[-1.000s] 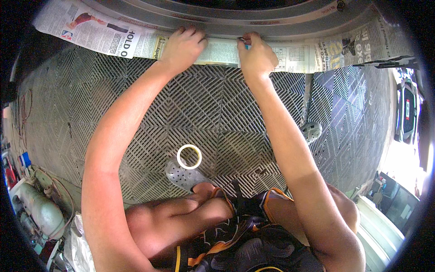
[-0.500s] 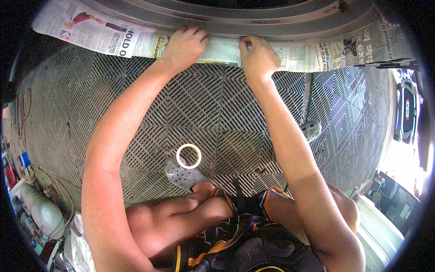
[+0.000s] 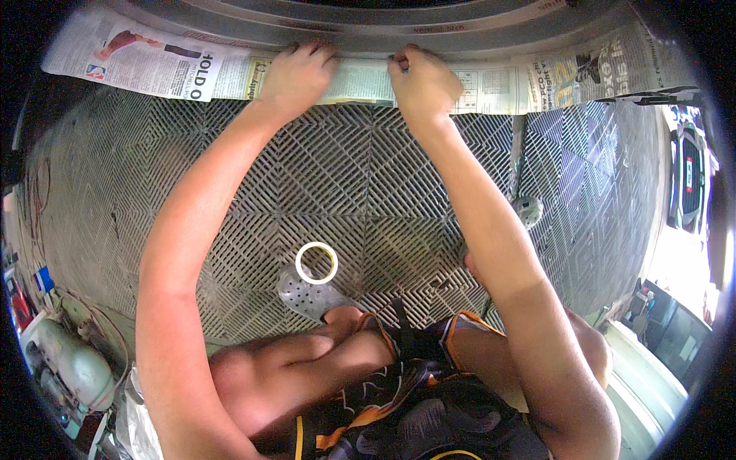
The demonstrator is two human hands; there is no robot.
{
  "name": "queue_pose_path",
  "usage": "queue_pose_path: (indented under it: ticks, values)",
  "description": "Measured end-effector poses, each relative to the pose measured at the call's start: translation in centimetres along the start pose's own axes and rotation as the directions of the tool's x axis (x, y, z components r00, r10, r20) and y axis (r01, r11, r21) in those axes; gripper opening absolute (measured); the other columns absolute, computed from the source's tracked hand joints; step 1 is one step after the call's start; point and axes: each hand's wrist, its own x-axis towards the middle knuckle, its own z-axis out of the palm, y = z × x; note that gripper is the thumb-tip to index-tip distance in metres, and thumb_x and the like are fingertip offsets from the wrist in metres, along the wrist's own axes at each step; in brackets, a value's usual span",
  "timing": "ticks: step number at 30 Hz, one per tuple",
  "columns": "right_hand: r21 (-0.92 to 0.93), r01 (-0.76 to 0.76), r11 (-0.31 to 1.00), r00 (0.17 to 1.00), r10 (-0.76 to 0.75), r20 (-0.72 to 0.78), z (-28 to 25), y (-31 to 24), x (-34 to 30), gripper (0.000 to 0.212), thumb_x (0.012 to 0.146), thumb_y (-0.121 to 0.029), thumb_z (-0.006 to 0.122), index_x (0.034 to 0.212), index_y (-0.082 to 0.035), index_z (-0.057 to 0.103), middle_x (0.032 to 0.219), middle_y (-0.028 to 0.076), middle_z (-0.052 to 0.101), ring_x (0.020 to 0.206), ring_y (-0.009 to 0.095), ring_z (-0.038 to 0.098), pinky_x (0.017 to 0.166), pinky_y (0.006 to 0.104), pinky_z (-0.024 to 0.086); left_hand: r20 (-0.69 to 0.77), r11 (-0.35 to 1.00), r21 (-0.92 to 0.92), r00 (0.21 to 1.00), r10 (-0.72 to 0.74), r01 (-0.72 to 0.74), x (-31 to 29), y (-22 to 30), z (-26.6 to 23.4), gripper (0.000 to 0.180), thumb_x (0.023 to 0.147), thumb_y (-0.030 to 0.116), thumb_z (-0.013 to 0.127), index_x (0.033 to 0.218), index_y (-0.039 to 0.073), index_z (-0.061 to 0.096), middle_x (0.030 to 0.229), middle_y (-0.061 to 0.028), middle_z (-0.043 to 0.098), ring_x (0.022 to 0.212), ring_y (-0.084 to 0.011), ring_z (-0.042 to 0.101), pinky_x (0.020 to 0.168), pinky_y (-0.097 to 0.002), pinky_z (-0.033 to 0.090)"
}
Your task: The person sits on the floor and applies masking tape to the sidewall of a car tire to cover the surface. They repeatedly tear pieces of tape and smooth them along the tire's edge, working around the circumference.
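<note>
A white ring-shaped roll of tape lies on the grey ribbed grid floor mat, just beyond a grey perforated clog. At the far edge, sheets of printed newspaper run along a curved grey metal rim. The left hand presses flat on the paper, fingers spread. The right hand, just beside it, is curled, fingertips pinching the paper's top edge.

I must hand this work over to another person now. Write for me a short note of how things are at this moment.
Left hand: flat on the newspaper, pressing it against the grey curved panel.
Right hand: fingers pinched at the paper's top edge; what they hold is too small to tell.
Tape roll: on the grid floor, beside a grey clog.
Done: sheets lie along the panel's lower edge.
Left: cannot tell whether the edge is fixed everywhere.
</note>
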Motion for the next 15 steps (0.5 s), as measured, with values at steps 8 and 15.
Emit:
queue_pose_path:
  ticks: [8, 15]
  values:
    - [0.055, -0.07, 0.996, 0.996, 0.067, 0.056, 0.1, -0.3, 0.2, 0.025, 0.086, -0.034, 0.072, 0.101, -0.014, 0.069, 0.087, 0.012, 0.075, 0.081, 0.036, 0.074, 0.068, 0.0522, 0.056, 0.044, 0.999, 0.038, 0.999, 0.003, -0.005, 0.1, -0.2, -0.3, 0.025, 0.085, 0.014, 0.062, 0.108, 0.008, 0.07, 0.12, -0.0047, 0.066, 0.114, -0.0254, 0.064, 0.088, -0.0412, 0.059]
    - [0.135, -0.032, 0.99, 0.999, 0.033, -0.007, 0.2, 0.2, -0.4, 0.023, 0.088, -0.033, 0.073, 0.104, -0.017, 0.072, 0.09, 0.008, 0.076, 0.083, 0.033, 0.073, 0.07, 0.0485, 0.057, -0.01, 0.999, -0.042, 0.999, -0.031, 0.03, -0.6, -0.4, -1.1, 0.024, 0.086, 0.01, 0.061, 0.11, 0.008, 0.066, 0.119, -0.0053, 0.065, 0.113, -0.0277, 0.065, 0.083, -0.0406, 0.061]
